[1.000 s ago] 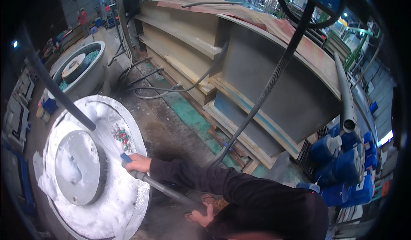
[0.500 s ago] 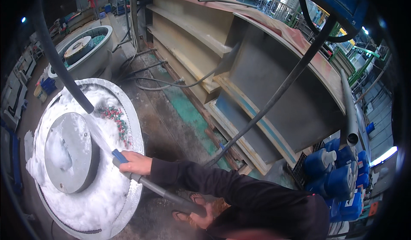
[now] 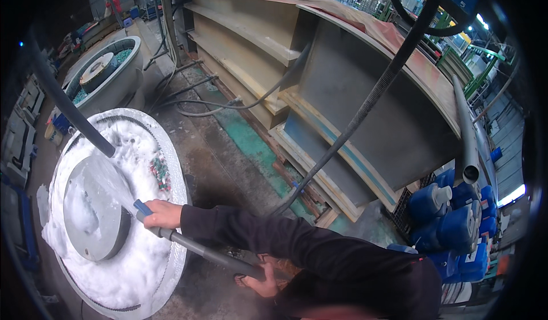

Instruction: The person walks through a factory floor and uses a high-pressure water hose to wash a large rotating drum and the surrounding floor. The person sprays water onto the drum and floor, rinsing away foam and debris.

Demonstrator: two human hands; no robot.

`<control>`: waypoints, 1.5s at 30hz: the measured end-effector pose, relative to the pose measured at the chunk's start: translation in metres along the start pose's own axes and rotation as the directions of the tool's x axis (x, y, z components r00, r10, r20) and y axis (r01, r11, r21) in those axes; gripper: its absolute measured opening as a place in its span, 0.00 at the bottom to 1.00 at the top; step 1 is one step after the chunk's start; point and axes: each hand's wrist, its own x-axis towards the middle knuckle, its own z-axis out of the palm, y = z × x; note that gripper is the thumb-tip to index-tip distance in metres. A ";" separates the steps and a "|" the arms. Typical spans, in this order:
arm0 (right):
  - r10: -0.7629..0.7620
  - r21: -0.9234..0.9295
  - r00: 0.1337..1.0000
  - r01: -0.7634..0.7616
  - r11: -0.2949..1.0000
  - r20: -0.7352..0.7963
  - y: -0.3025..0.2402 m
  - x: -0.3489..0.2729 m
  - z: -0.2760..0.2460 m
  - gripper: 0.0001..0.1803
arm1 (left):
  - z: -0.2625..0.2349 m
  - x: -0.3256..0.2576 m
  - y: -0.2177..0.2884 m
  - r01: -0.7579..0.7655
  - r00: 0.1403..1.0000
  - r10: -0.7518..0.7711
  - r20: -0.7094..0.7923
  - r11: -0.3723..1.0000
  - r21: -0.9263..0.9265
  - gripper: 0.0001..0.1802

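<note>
The right hand (image 3: 264,286) is gripping the rear of a grey spray lance (image 3: 197,250), fingers wrapped around it. The left hand (image 3: 161,214) is clamping the lance's front, spraying over a foam-covered round tub (image 3: 140,274). Beyond, a second tub (image 3: 114,80) is sitting beside steel beams (image 3: 342,109).

I see white foam (image 3: 134,263) over the grey round tub (image 3: 177,188), grey hub (image 3: 94,211) in its middle, a patch of red-green speckled bits (image 3: 160,171) showing through. Lance (image 3: 205,252) is dark grey with a blue tip band; my left hand (image 3: 162,214) is bare, sleeve (image 3: 297,246) black. Second tub (image 3: 108,77) holds teal-green bits. Floor (image 3: 251,143) has a worn green strip on grey-brown. Steel beam (image 3: 365,114) is grey with rusty-pink top. Drums (image 3: 456,223) are blue.
</note>
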 end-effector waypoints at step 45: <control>0.337 0.345 0.847 -0.486 0.803 0.410 -0.019 -0.011 0.192 0.09 | -0.152 -0.082 0.060 0.166 0.915 -0.109 -0.389 0.979 0.115 0.10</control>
